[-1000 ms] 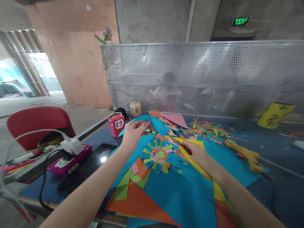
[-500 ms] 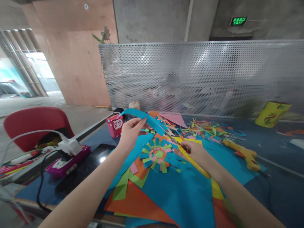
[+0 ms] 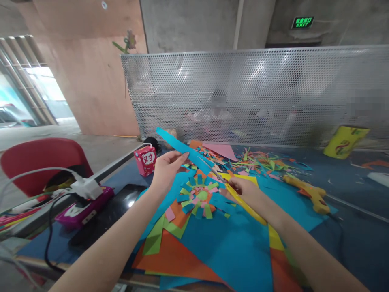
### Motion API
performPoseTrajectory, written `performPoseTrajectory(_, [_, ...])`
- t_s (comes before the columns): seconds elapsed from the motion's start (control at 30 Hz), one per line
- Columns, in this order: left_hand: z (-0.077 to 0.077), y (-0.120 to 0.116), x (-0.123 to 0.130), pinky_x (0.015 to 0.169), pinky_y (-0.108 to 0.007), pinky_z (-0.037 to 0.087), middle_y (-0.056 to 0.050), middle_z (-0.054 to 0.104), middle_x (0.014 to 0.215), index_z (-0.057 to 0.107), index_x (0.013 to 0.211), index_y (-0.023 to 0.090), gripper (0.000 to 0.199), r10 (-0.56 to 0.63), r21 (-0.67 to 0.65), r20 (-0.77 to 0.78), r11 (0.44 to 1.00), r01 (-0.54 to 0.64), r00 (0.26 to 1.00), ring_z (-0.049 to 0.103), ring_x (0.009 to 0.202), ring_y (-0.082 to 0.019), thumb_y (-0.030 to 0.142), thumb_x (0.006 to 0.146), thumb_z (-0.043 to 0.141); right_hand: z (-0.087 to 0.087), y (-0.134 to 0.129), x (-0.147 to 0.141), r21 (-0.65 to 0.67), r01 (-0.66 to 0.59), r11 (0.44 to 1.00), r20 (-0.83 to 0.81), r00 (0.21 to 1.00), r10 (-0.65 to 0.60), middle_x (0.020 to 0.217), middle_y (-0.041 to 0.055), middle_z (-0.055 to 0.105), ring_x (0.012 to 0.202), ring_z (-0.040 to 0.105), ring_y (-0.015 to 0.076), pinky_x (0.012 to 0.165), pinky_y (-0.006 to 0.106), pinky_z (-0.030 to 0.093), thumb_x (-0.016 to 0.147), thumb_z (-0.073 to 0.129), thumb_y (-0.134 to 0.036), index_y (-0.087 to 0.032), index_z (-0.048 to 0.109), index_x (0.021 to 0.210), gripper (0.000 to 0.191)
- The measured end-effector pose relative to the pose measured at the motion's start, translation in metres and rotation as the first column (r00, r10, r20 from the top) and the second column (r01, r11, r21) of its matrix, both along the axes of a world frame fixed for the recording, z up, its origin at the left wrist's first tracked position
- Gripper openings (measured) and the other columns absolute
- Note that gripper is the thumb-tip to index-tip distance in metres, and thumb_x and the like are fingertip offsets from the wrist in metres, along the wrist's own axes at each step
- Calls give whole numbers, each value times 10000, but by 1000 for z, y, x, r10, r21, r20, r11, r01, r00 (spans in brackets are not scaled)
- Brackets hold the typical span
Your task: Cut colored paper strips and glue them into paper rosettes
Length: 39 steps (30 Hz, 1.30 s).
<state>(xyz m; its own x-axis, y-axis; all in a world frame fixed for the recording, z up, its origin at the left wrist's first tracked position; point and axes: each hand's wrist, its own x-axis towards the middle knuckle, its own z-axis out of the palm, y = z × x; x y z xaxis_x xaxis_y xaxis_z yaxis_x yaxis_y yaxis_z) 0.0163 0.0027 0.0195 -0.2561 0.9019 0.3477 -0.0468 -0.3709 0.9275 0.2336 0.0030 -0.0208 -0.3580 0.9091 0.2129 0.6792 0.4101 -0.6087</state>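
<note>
Pinched between the thumb and fingers of my left hand (image 3: pixel 167 168) is a blue paper strip (image 3: pixel 174 142), raised above the table and slanting down to the right. My right hand (image 3: pixel 244 190) grips yellow-handled scissors (image 3: pixel 240 198), whose blades lie at the strip's lower right end. Below both hands, a layered paper flower (image 3: pixel 202 195) with blue, green, pink and orange petals rests on coloured sheets. A large blue sheet (image 3: pixel 231 243) lies nearest me, over an orange sheet (image 3: pixel 173 255).
A yellow glue gun (image 3: pixel 306 192) lies at right, near a yellow container (image 3: pixel 345 142). Paper scraps (image 3: pixel 261 160) are scattered behind. At left are a pink box (image 3: pixel 145 159), a dark tablet (image 3: pixel 106 215) and a purple power strip (image 3: pixel 85 207). A perforated metal screen (image 3: pixel 188 89) stands behind the table.
The far end of the blue strip has straightened out and no longer droops over the pink box. Both hands keep their grips, and the view has shifted slightly.
</note>
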Motion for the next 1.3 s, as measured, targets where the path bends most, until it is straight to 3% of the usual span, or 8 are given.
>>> performPoseTrajectory(0.3, [-3, 2, -1, 487, -227, 482, -31, 635, 622, 642, 660, 136, 278, 11, 4, -25, 1000, -10, 1000, 613, 629, -162, 384, 572, 731, -3, 3, 2, 33, 14, 999, 4, 1000, -14, 544, -12, 473, 510, 433, 123, 470, 230, 294, 728, 472, -426, -193, 470, 574, 279])
performPoseTrajectory(0.6, [-5, 2, 3, 472, -223, 479, -33, 641, 606, 631, 633, 144, 254, 1, 11, -51, 1000, -1, 999, 613, 601, -156, 374, 583, 726, -4, 1, 2, 30, 17, 999, -55, 998, -16, 599, 1, 540, 554, 489, 147, 476, 231, 316, 699, 500, -489, -200, 566, 689, 297])
performPoseTrajectory(0.9, [-5, 1, 2, 476, -239, 483, -27, 640, 578, 635, 633, 148, 274, 40, 26, -82, 999, -38, 996, 622, 609, -174, 398, 570, 729, -10, 6, 4, 35, 29, 999, -67, 997, -26, 542, -8, 523, 523, 480, 138, 450, 223, 299, 709, 490, -440, -202, 526, 583, 271])
performPoseTrajectory(1.1, [-5, -1, 5, 472, -234, 494, -34, 661, 592, 646, 641, 157, 214, 37, 62, -131, 998, -29, 991, 622, 579, -160, 363, 623, 701, -9, 5, 2, -12, 29, 1000, -52, 998, -30, 603, 6, 553, 550, 501, 143, 473, 230, 348, 703, 505, -433, -194, 549, 663, 246])
performPoseTrajectory(1.3, [-3, -5, 8, 476, -230, 503, -29, 663, 592, 643, 623, 155, 208, 41, 56, -196, 998, -30, 980, 591, 511, -130, 357, 651, 683, -8, 3, 2, 35, 30, 999, -65, 997, -28, 633, 15, 585, 572, 526, 160, 493, 239, 353, 725, 488, -417, -203, 586, 675, 241])
